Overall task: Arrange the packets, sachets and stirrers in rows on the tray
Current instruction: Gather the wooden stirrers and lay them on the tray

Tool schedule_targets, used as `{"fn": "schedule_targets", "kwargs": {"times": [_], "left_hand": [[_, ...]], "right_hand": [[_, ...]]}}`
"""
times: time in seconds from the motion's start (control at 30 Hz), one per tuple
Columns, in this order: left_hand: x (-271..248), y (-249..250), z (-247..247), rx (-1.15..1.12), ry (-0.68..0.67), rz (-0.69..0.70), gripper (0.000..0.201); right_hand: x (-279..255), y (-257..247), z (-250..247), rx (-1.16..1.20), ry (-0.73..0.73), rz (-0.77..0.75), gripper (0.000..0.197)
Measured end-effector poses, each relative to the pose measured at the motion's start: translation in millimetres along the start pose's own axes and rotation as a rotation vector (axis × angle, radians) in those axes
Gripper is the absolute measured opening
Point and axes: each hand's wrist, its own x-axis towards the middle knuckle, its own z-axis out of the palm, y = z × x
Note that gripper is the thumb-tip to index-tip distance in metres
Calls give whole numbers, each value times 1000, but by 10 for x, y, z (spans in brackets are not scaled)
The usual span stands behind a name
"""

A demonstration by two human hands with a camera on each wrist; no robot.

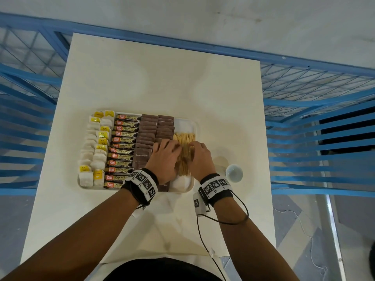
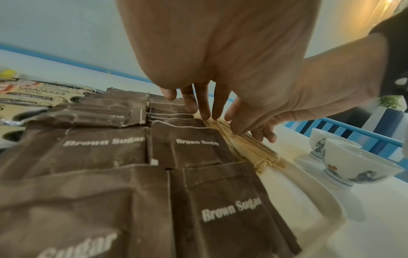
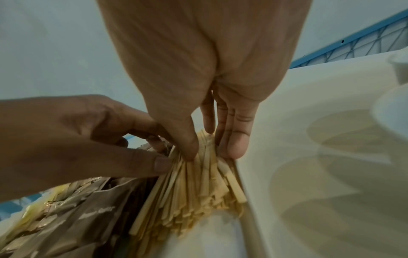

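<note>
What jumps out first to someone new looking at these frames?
Both hands, left hand and right hand, squeeze a bundle of wooden stirrers at the right end of the white tray. Left of them run neat rows of brown sugar sachets, granules packets and tea bags.

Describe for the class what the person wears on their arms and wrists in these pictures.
Both forearms are bare, with no sleeves. The left hand and right hand are ungloved. Each wrist carries a black strap fitted with white blocks printed with black square-pattern markers. A thin black cable loops from the right wrist unit and trails down toward the body.
</note>
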Motion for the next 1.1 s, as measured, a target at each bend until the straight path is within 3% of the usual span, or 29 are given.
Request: {"fn": "schedule_targets", "kwargs": {"times": [0.2,0.33,0.53,0.73,0.87,1.1], "left_hand": [[25,71,31,-175,-15,-49,75],[11,70,13,-227,8,-61,69],[-38,-3,27,-128,8,-5,73],[-77,-16,72,-14,-4,64,91],[-78,22,92,-29,18,51,79],[-108,46,103,-38,66,53,90]], "right_hand": [[18,-53,73,19,18,53,36],[6,-25,60,19,56,70,33],[-11,16,1,-48,20,14,26],[-118,71,-39,-218,-181,-122,77],[-148,9,-76,-244,-157,-185,67],[-246,51,-196,-218,-185,-193,73]]}}
